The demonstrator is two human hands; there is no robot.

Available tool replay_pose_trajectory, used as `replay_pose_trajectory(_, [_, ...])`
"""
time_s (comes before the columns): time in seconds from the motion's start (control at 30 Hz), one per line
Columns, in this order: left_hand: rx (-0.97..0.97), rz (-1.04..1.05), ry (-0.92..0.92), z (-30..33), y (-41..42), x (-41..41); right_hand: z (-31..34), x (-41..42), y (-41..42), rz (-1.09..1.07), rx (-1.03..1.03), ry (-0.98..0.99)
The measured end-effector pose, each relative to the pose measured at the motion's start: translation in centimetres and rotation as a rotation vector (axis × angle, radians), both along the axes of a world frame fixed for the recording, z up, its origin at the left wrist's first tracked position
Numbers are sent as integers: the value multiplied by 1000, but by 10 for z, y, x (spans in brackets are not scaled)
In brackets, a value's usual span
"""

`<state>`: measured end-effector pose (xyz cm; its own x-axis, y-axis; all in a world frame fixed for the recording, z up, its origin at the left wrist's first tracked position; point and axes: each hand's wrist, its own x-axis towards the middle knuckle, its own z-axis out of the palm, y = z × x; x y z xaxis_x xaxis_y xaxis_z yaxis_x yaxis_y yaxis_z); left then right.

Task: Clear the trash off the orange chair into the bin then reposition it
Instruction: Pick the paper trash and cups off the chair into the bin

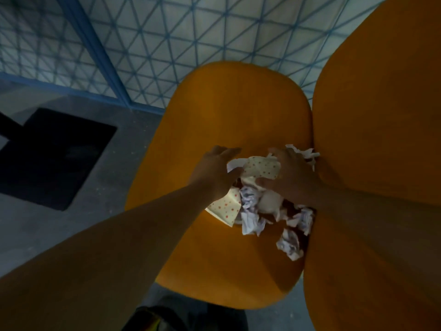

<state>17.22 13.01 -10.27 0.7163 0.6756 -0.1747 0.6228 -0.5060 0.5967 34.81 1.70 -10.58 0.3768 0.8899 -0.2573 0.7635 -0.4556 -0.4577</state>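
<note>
Where the smooth, rounded orange moulded chair seat (222, 120) meets its upright back at the right, a heap of crumpled white paper and red-dotted cream wrappers (260, 206) lies. The left hand (214, 173) spreads half-open on the heap's left edge; the right hand (291, 177) pinches a dotted wrapper, seemingly gripped. Grey speckled floor (100, 187) lies open left of the seat; no bin shows.
</note>
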Motion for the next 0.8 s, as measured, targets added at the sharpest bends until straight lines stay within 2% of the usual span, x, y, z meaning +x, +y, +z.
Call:
replay_pose_trajectory(0.07, [33,-33,112,-8,4,13,-8,7,5,16,-57,62])
replay_pose_trajectory(0.13, [42,-26,120,-16,6,20,-16,12,11,25,-51,128])
replay_pose_trajectory(0.33, [55,79,-75,-25,11,22,-20,25,30,-10,172,182])
replay_pose_trajectory(0.53, [139,233,-266,-9,21,5,-3,18,48,-143,371,215])
replay_pose_trajectory(0.67, [168,277,-273,9,23,-22,15,-1,53,-146,463,220])
replay_pose_trajectory(0.8, [144,299,-323,27,12,-65,35,-45,47,-59,520,195])
